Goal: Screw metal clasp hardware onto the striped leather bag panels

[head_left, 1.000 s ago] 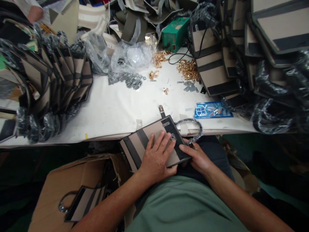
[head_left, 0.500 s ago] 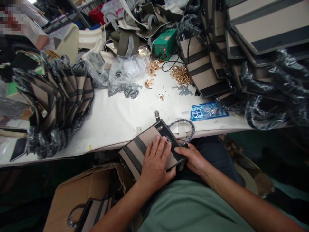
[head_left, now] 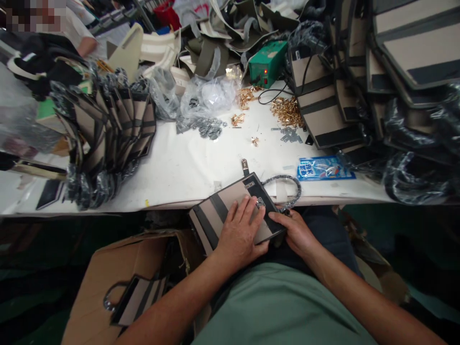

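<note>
A handbag [head_left: 233,194] with beige and black stripes rests on my lap, tilted against the table's front edge. Its plastic-wrapped handle [head_left: 300,189] loops onto the table, and a strap with a metal clasp [head_left: 245,166] sticks out at the top. My left hand [head_left: 242,227] lies flat across the front panel, fingers stretched out beside a small metal fitting [head_left: 260,202]. At the bag's right edge my right hand [head_left: 296,230] grips, thumb on the front; its other fingers are mostly hidden.
Stacked bags [head_left: 327,115] stand right, more bags [head_left: 122,124] left. Gold fittings [head_left: 286,112], grey metal plates [head_left: 212,128], a green box with a red light [head_left: 268,64] and a blue packet [head_left: 323,168] lie on the table [head_left: 187,167]. Below left is a cardboard box [head_left: 108,268]; a person's arm [head_left: 86,45] shows behind.
The view has shifted, so the table's things appear farther right and slightly higher. Both hands keep nearly the same place on the handbag.
</note>
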Motion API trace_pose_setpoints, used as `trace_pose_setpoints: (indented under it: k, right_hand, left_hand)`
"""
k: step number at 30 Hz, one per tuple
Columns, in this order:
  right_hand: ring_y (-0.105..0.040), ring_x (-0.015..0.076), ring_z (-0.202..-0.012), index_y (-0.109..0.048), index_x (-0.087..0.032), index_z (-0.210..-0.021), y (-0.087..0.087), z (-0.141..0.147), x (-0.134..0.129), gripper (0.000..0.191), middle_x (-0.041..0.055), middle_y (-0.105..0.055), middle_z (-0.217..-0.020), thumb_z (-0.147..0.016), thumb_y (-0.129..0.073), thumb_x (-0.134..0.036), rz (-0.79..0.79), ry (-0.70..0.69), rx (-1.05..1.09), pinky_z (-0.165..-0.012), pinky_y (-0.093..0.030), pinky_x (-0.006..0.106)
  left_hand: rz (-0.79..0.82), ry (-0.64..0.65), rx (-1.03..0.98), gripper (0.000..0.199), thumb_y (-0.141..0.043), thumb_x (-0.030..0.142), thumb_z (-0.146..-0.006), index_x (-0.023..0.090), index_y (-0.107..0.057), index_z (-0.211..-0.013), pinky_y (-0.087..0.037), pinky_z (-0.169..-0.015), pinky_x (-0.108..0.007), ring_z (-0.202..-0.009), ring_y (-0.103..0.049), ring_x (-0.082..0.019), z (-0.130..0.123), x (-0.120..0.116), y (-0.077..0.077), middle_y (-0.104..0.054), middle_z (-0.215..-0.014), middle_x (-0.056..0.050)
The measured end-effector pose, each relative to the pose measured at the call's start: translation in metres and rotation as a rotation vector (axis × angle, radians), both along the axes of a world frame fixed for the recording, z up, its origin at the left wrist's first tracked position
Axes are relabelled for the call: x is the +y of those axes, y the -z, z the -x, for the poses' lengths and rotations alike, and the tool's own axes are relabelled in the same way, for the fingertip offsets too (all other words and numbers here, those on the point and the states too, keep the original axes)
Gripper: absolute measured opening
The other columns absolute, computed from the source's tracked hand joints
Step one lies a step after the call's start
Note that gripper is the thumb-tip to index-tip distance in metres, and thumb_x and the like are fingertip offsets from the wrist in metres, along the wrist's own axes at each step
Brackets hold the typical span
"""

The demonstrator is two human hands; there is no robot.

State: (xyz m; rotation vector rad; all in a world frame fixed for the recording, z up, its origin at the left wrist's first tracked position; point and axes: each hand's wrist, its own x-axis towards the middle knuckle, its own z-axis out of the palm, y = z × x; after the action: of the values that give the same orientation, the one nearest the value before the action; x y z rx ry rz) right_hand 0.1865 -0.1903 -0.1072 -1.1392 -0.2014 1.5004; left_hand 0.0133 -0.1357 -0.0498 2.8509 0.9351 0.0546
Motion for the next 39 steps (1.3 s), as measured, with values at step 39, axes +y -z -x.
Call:
trace_pose_setpoints:
  k: [39]
  right_hand:
    - [-0.047, 0.0110, -0.055, -0.050, -0.019, -0.059, -0.084, 0.020, 0.073, 0.037, -0.0020, -0.051, -0.058, -0.093, -0.063, -0.025, -0.805, -0.194, -1.014, -0.057, -0.039, 0.028]
  left_hand:
    - [0.133, 0.014, -0.189, 0.095, -0.076, 0.052, -0.077, 0.013, -0.038, -0.155, -0.015, -0.130, -0.054, -0.156, -0.023, -0.037, 0.009, 0.002, 0.014, -0.033, -0.165, -0.020]
